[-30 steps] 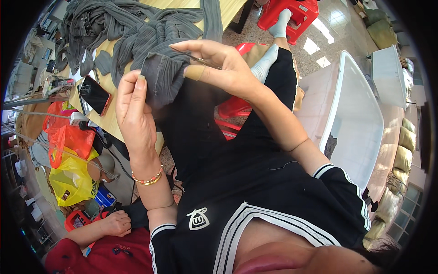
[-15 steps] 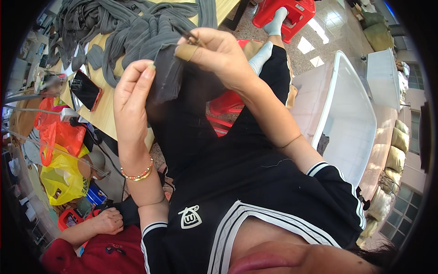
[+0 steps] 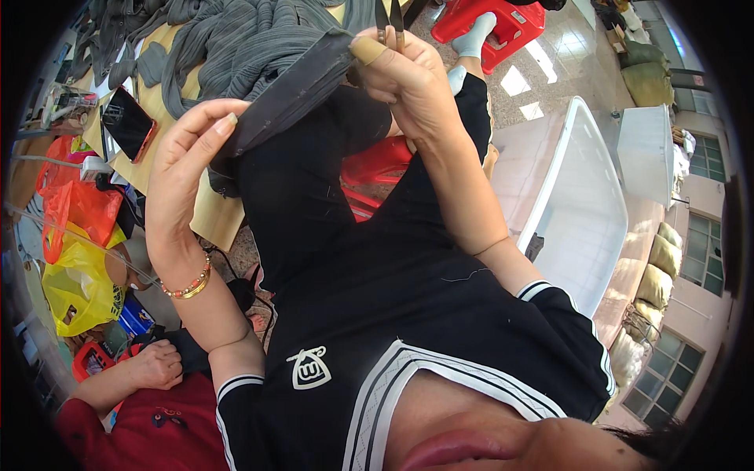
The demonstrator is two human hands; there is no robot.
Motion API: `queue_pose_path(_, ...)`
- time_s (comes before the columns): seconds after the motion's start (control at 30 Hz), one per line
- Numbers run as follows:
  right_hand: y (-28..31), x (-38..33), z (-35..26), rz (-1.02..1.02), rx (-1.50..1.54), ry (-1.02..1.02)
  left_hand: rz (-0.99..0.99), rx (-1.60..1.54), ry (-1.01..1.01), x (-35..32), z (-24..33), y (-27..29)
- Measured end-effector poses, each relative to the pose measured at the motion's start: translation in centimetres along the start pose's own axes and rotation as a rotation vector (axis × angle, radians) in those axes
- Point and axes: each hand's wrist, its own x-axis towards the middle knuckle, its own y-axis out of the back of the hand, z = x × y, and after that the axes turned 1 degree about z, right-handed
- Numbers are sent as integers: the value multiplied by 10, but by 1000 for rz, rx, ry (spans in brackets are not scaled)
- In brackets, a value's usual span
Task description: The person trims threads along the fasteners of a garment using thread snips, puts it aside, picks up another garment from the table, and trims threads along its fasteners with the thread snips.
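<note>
So there's a dark grey ribbed fabric piece (image 3: 290,94) held up slantwise over the lap, pulled out between two bare hands. Left hand (image 3: 184,153) pinches its lower end between thumb and fingers; right hand (image 3: 412,82), tan tape (image 3: 367,51) round the thumb, pinches the upper end and also grips a small dark two-bladed pointed tool (image 3: 397,20), tips up. Just beyond, a heap of grey ribbed cloth (image 3: 243,55) covers much of the pale wooden table (image 3: 216,216), with a black-screened, red-edged phone (image 3: 127,125) at its left
</note>
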Motion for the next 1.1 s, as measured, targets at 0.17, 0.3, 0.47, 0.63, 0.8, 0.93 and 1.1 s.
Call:
queue_pose_path(0.17, 3, -4, -7, 7, 70, 19, -3, 21, 17, 4, -1, 0)
queue_pose_path(0.3, 8, -4, -16, 19, 83, 62, 21, 107, 3, 6, -12, 5)
queue_pose_path(0.47, 17, -4, -8, 91, -177, 44, 39, 45, 56, -5, -6, -5)
queue_pose_path(0.63, 15, -1, 15, 9, -463, 199, 61, -126, 85, -9, -15, -5)
queue_pose_path(0.8, 8, -4, 9, 53, -366, 181, 108, -100, 75, -7, -14, -15)
queue_pose_path(0.93, 9, -1, 6, 21, -442, 222, 202, -149, 84, -3, -19, -16)
queue_pose_path(1.1, -2, -7, 11, -127, -816, 568, 276, -347, 78, -3, -15, -19)
